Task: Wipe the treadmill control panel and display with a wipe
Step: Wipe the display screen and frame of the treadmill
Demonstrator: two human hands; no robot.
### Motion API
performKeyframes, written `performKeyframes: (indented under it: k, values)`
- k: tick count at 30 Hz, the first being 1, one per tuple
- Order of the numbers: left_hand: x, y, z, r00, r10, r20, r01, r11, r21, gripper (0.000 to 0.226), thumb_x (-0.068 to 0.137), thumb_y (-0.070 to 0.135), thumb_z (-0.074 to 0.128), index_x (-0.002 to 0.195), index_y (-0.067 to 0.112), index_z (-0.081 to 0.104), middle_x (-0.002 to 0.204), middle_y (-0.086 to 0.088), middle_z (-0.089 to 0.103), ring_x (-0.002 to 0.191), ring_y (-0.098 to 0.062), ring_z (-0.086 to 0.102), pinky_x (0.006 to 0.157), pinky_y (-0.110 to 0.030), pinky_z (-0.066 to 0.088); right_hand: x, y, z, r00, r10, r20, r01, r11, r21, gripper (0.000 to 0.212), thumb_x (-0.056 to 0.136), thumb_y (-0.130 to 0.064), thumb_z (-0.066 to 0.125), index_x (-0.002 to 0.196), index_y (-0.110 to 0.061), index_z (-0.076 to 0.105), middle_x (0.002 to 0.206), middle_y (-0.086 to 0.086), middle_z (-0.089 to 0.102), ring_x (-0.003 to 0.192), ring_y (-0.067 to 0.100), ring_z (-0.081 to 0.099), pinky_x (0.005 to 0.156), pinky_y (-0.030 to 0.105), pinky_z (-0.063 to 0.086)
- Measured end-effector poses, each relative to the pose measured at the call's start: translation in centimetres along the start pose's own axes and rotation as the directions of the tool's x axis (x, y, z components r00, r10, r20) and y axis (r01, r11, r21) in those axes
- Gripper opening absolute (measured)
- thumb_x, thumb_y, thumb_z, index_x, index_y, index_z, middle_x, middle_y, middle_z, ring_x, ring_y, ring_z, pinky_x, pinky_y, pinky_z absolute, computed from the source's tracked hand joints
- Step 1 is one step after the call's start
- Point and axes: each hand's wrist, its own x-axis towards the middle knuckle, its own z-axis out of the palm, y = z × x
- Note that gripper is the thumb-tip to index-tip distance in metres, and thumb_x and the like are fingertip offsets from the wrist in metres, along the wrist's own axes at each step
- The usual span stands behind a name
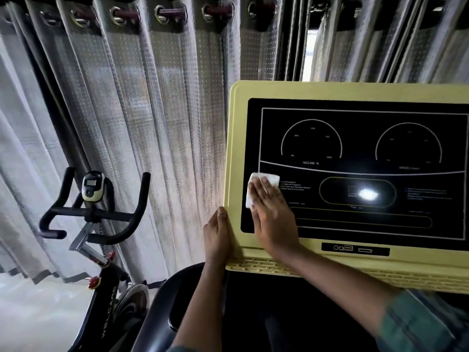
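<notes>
The treadmill console has a pale yellow frame (234,153) around a black glossy display (355,148) with two dial outlines and small text. My right hand (272,217) lies flat with straight fingers on the display's lower left part, pressing a white wipe (253,185) against it. The wipe sticks out above and to the left of my fingers. My left hand (218,235) rests on the console's left edge, thumb up along the yellow frame; its other fingers are hidden behind the edge.
A black exercise bike (91,214) with a small monitor stands to the left. Grey eyelet curtains (152,110) hang behind everything. A bright light glare (366,194) reflects on the display. A yellow vented strip (279,266) and a port panel (355,248) run below the display.
</notes>
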Motion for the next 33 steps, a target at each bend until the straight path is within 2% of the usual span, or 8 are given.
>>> performKeyframes:
  k: [5, 9, 14, 18, 20, 24, 28, 33]
  values:
    - [-0.1, 0.4, 0.1, 0.999, -0.03, 0.022, 0.031, 0.999, -0.012, 0.054, 0.099, 0.06, 0.027, 0.061, 0.027, 0.045, 0.053, 0.009, 0.048, 0.05, -0.006, 0.039, 0.053, -0.035, 0.034, -6.1, 0.0, 1.6, 0.916, -0.352, 0.19, 0.369, 0.928, -0.058, 0.056, 0.107, -0.025, 0.037, 0.159, -0.008, 0.022, 0.167, 0.007, 0.021, 0.156, 0.021, 0.012, 0.125, 0.042, 0.022]
    - [-0.6, -0.4, -0.1, 0.995, -0.076, 0.068, 0.08, 0.995, -0.052, 0.06, 0.1, 0.06, 0.026, 0.062, 0.019, 0.049, 0.064, -0.012, 0.059, 0.057, -0.022, 0.052, 0.058, -0.039, 0.039, -4.3, -0.2, 0.7, 0.913, -0.345, 0.216, 0.366, 0.928, -0.065, 0.054, 0.106, -0.026, 0.037, 0.157, -0.01, 0.029, 0.165, 0.006, 0.026, 0.156, 0.02, 0.016, 0.124, 0.041, 0.025]
    - [-1.8, -1.6, -0.5, 0.981, -0.14, 0.137, 0.15, 0.986, -0.072, 0.081, 0.099, 0.061, 0.021, 0.096, -0.01, 0.06, 0.108, -0.039, 0.06, 0.095, -0.049, 0.059, 0.082, -0.053, 0.047, 3.6, -1.8, -0.9, 0.972, -0.187, 0.142, 0.191, 0.981, -0.018, 0.054, 0.109, -0.033, 0.018, 0.159, -0.014, 0.022, 0.167, 0.002, 0.018, 0.156, 0.015, 0.01, 0.127, 0.038, 0.019]
    - [-1.7, -1.3, -0.5, 0.973, -0.177, 0.149, 0.186, 0.981, -0.051, 0.071, 0.097, 0.056, 0.021, 0.123, 0.003, 0.06, 0.128, -0.022, 0.059, 0.103, -0.02, 0.06, 0.089, -0.023, 0.041, 3.1, -2.5, 0.5, 0.982, -0.158, 0.1, 0.161, 0.987, -0.023, 0.054, 0.107, -0.025, 0.035, 0.159, -0.013, 0.023, 0.168, 0.002, 0.017, 0.157, 0.016, 0.007, 0.127, 0.04, 0.02]
    - [-2.0, -1.3, -0.3, 0.982, -0.161, 0.1, 0.177, 0.968, -0.178, 0.06, 0.095, 0.054, 0.029, 0.097, 0.009, 0.068, 0.099, -0.019, 0.069, 0.075, -0.009, 0.059, 0.075, -0.031, 0.049, 0.0, -2.3, 1.3, 0.946, -0.282, 0.161, 0.29, 0.956, -0.033, 0.057, 0.106, -0.024, 0.041, 0.159, -0.012, 0.023, 0.168, 0.003, 0.017, 0.157, 0.017, 0.007, 0.126, 0.04, 0.02]
    - [-1.9, -1.1, -0.4, 0.975, -0.212, 0.071, 0.223, 0.947, -0.232, 0.052, 0.088, 0.054, 0.035, 0.077, 0.014, 0.065, 0.079, -0.014, 0.067, 0.077, -0.033, 0.06, 0.073, -0.047, 0.048, -0.7, -0.6, 0.9, 0.846, -0.465, 0.261, 0.484, 0.875, -0.014, 0.055, 0.106, -0.025, 0.042, 0.157, -0.011, 0.029, 0.165, 0.004, 0.025, 0.156, 0.019, 0.015, 0.125, 0.04, 0.022]
    - [-1.8, -1.2, -0.2, 0.97, -0.237, 0.052, 0.242, 0.959, -0.147, 0.041, 0.103, 0.032, 0.038, 0.071, 0.018, 0.059, 0.078, -0.016, 0.066, 0.072, -0.026, 0.057, 0.066, -0.037, 0.043, 5.8, -0.2, -1.1, 0.903, -0.372, 0.214, 0.393, 0.917, -0.063, 0.057, 0.103, -0.029, 0.044, 0.156, -0.01, 0.032, 0.164, 0.005, 0.028, 0.154, 0.022, 0.021, 0.125, 0.042, 0.024]
    - [-1.8, -0.5, -0.4, 0.971, -0.232, 0.058, 0.238, 0.961, -0.143, 0.039, 0.098, 0.031, 0.037, 0.067, 0.016, 0.055, 0.059, 0.005, 0.057, 0.054, -0.007, 0.048, 0.05, -0.02, 0.039, 5.1, -1.4, -0.4, 0.949, -0.283, 0.138, 0.294, 0.954, -0.063, 0.053, 0.108, -0.024, 0.033, 0.158, -0.009, 0.025, 0.167, 0.006, 0.02, 0.157, 0.02, 0.01, 0.127, 0.04, 0.018]
